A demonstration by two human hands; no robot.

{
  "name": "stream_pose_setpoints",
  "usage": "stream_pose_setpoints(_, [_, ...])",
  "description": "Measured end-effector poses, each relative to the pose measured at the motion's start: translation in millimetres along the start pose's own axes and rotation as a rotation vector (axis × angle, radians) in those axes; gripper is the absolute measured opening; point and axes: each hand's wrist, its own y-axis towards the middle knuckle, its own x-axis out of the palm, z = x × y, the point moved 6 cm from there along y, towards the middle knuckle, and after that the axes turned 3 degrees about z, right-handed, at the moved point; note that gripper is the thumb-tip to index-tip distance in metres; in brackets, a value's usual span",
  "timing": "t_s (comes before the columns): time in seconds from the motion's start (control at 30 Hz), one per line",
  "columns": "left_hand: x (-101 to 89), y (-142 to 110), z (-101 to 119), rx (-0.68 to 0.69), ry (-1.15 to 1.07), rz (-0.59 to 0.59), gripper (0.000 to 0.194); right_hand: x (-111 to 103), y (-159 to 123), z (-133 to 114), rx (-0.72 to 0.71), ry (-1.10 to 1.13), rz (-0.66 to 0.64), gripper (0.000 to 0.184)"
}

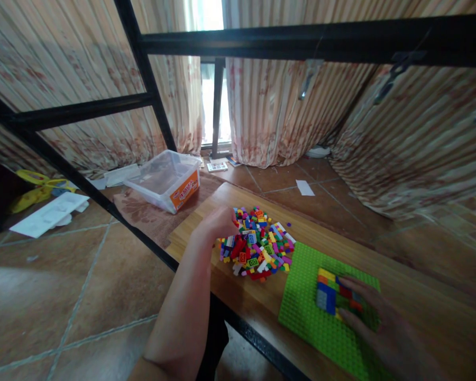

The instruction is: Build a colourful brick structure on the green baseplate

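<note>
Our left forearm led to loose multicoloured plastic bricks, our left hand's grip hidden. Rightward, our right hand, fingers apart, seemingly steadied the flat brick patchwork on the studded green baseplate.

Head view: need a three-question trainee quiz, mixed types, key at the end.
1. Which hand is at the pile of loose bricks?
2. True or false: the clear plastic bin stands on the wooden board.
3. Multiple choice: what colour is the studded baseplate under the right hand?
A) red
B) green
C) blue

Key:
1. The left hand.
2. False; it stands on the brown cloth on the floor.
3. B
</note>
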Motion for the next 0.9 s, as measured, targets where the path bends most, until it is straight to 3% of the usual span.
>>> stream_pose_setpoints(0.1, [-2.6,-1,-2,0.054,-0.129,-0.022,0.023,-3,1,-1,0.011,0.013,0.021,0.052])
stream_pose_setpoints(0.2, [-6.0,-4,3,0.182,-0.447,-0.101,0.03,-11,3,-6,0.039,0.028,0.105,0.048])
stream_pose_setpoints(0.33, [-9.4,-13,26,0.395,-0.823,-0.252,0.031,-24,1,-22,0.181,0.07,0.3,0.042])
stream_pose_setpoints(0.43, [-3.6,-19,53,0.469,-0.99,-0.326,0.029,-21,1,-45,0.298,0.184,0.387,0.034])
stream_pose_setpoints(0.6, [25.0,-29,111,0.545,-1.13,-0.44,0.023,10,13,-86,0.332,0.705,0.203,0.041])
stream_pose_setpoints(0.73, [52.6,-37,145,0.542,-1.172,-0.547,0.02,21,19,-94,0.37,1.046,0.105,0.04])
stream_pose_setpoints(0.8, [62.2,-39,154,0.534,-1.183,-0.543,0.02,19,18,-91,0.378,1.114,0.113,0.039])
stream_pose_setpoints(0.9, [71.8,-40,160,0.509,-1.233,-0.482,0.027,10,16,-82,0.388,1.047,0.22,0.041])
